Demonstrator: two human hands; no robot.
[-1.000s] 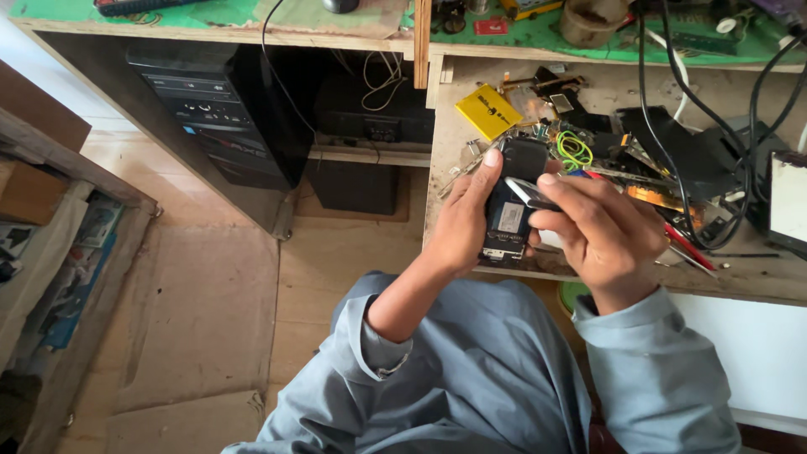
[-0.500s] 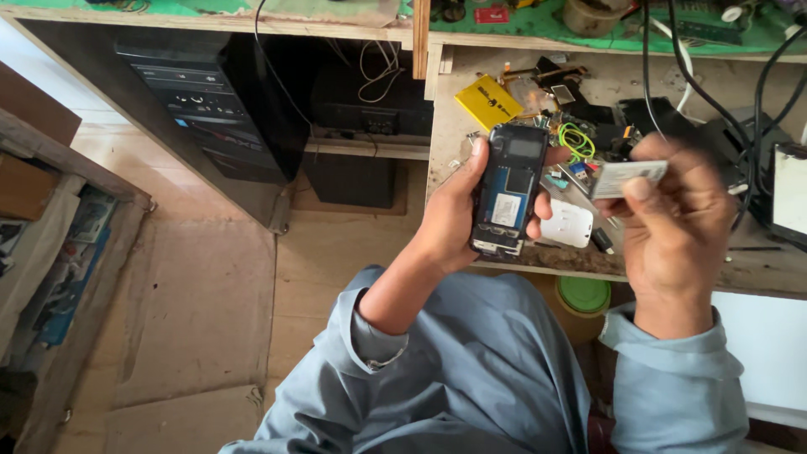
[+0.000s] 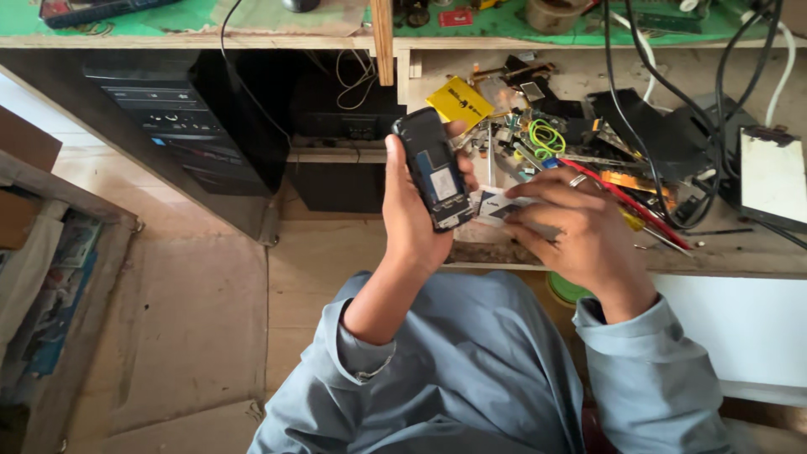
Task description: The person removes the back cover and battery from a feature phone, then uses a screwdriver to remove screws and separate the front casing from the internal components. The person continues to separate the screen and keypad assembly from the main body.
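My left hand (image 3: 416, 223) holds a small black phone (image 3: 434, 168) upright with its back cover off, so the open battery bay faces me. My right hand (image 3: 580, 231) rests palm down on the wooden drawer shelf (image 3: 731, 252), fingers closed around a flat white battery (image 3: 498, 206) lying just right of the phone. The battery touches the shelf and sits a little below the phone's lower end. Both arms are in grey sleeves.
The shelf holds a clutter of parts: a yellow card (image 3: 461, 101), green rubber rings (image 3: 546, 136), a red-handled tool (image 3: 622, 202), black cables (image 3: 672, 126) and a white slab (image 3: 773, 176). A black computer tower (image 3: 202, 126) stands under the desk at left. A green lid (image 3: 567, 290) lies below the shelf.
My right hand, which was raised with the white battery half a second ago, has come down onto the shelf beside the phone. My left hand has turned the phone more upright.
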